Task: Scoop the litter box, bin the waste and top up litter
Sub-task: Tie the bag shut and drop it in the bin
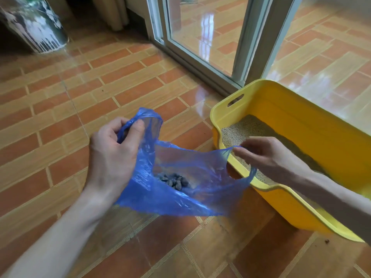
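Far upper left, well away from both hands: a silvery streaked container [38, 29] standing on the tiled floor [60, 109], partly out of frame (cannot tell what it is).

Left hand [112, 151]: fingers curled, thumb and fingers pinching one bunched handle of a thin blue plastic bag [180, 189]. The handle loop stands up above the knuckles.

Between the two hands: the bag hangs stretched open, mouth facing up, held above the floor. Low in the bag, just right of the left wrist, a small heap of dark grey clumps [173, 180].

Right hand [267, 153]: fingertips pinching the opposite edge of the bag at its top corner and pulling it taut; other fingers loosely bent. The forearm runs off toward lower right, crossing over the near rim of the box.

Under and beyond the right hand: a yellow litter box [301, 109] on the floor, slot handle in its left end wall. Pale beige litter [245, 129] covers its bottom. The bag's right edge overlaps the box's near rim in this view.

Beyond the box, upper right of both hands: a sliding glass door [200, 33] with pale frame, more tiled floor seen through it.
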`<state>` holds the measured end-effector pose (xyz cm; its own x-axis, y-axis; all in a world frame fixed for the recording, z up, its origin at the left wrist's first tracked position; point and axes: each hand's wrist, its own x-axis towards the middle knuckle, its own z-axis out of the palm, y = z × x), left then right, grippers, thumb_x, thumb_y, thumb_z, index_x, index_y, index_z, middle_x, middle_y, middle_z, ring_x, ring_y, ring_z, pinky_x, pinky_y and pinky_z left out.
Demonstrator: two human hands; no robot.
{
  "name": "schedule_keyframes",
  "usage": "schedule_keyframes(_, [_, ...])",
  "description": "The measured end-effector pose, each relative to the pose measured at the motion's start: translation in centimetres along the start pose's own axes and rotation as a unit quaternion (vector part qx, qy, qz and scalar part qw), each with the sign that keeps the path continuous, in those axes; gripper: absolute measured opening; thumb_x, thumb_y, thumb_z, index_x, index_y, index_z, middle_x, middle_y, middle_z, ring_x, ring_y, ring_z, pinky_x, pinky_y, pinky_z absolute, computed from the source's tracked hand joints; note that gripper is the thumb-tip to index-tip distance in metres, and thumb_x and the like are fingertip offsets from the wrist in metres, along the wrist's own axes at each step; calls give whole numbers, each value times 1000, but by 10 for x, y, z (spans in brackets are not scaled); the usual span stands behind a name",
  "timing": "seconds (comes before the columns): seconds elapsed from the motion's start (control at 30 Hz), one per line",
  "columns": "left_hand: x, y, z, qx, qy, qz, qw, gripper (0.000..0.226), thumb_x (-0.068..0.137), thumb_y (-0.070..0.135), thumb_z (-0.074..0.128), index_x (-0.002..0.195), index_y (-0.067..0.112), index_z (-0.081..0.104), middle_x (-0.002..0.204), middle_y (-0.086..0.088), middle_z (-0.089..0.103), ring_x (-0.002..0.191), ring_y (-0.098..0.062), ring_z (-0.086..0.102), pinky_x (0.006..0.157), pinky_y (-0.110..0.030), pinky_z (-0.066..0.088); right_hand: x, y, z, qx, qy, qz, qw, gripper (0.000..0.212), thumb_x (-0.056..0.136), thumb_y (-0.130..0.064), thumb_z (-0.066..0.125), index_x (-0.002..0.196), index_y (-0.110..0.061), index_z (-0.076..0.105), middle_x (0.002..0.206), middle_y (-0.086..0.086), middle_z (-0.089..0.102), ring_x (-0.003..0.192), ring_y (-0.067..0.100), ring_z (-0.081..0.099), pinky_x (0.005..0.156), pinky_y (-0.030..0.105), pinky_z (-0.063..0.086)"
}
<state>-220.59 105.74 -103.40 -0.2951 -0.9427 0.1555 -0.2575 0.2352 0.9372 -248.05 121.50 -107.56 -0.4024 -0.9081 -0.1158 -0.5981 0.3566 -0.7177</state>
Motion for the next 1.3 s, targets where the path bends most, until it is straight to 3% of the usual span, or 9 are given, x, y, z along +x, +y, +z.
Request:
schedule_keyframes(0.13, [11, 8, -30, -54, 112, -16, 992, 28, 91, 37, 59, 68, 20, 55, 51, 13, 34, 50, -16, 27, 51, -33, 23, 2, -46, -9, 196, 28, -37, 980, 27, 96, -35, 65, 89, -10, 74, 67, 0, 59, 63, 9, 51, 58, 25, 41])
schedule_keyframes(0.27, [20, 19, -52, -81, 207, -9, 975, 25, 91, 25, 56, 66, 27, 55, 55, 9, 35, 51, -14, 29, 50, -35, 22, 11, -78, -7, 352, -49, -37, 934, 24, 91, -15, 69, 114, -12, 75, 89, -6, 74, 83, 7, 67, 77, 18, 53])
schedule_keyframes(0.37, [23, 28, -62, -73, 250, 13, 965, 31, 93, 19, 56, 65, 33, 59, 58, 7, 37, 55, -15, 32, 53, -36, 25, 18, -97, -8, 334, -31, -90, 938, 32, 86, -8, 73, 118, -10, 74, 108, 3, 77, 100, 16, 71, 85, 20, 54])
schedule_keyframes(0.57, [24, 39, -71, -64, 312, 28, 948, 24, 94, 21, 58, 72, 27, 68, 86, 10, 53, 74, -9, 49, 68, -28, 41, 34, -151, -27, 276, 35, -198, 940, 28, 86, -3, 75, 111, -15, 75, 99, 0, 77, 89, 14, 70, 83, 21, 55])
schedule_keyframes(0.8, [37, 52, -94, -127, 355, -14, 926, 20, 98, 23, 45, 79, 21, 50, 105, 1, 72, 94, -7, 67, 77, -28, 48, 54, -216, -62, 250, 69, -240, 936, 28, 87, 0, 75, 113, -11, 75, 100, 5, 77, 91, 13, 71, 99, 39, 55])
schedule_keyframes(0.93, [40, 59, -93, -154, 344, -1, 926, 21, 105, 22, 35, 85, 21, 41, 87, -16, 64, 76, -28, 69, 77, -43, 54, 63, -237, -73, 237, 105, -318, 912, 28, 90, -3, 73, 113, -19, 74, 100, 0, 76, 97, 16, 72, 100, 41, 55])
schedule_keyframes(1.07, [40, 67, -81, -178, 302, -6, 936, 17, 108, 20, 33, 91, 18, 36, 79, -1, 37, 50, -18, 37, 48, -32, 47, 81, -234, -63, 213, 189, -383, 879, 26, 98, -1, 63, 120, -13, 70, 106, 10, 63, 91, 33, 74, 81, 48, 62])
schedule_keyframes(1.17, [43, 74, -65, -203, 246, -9, 948, 13, 107, 9, 32, 97, 17, 34, 77, 0, 37, 49, -11, 34, 46, -29, 33, 93, -227, -41, 197, 226, -376, 877, 34, 99, 7, 52, 123, -7, 70, 103, 12, 63, 73, 27, 69, 66, 42, 60])
schedule_keyframes(1.3, [46, 72, -44, -218, 141, -14, 966, 20, 111, 9, 37, 105, 21, 51, 77, -3, 55, 52, -11, 48, 55, -30, 48, 100, -217, -15, 237, 208, -288, 904, 31, 110, -12, 36, 123, -8, 64, 74, 11, 68, 54, 17, 63, 56, 27, 50])
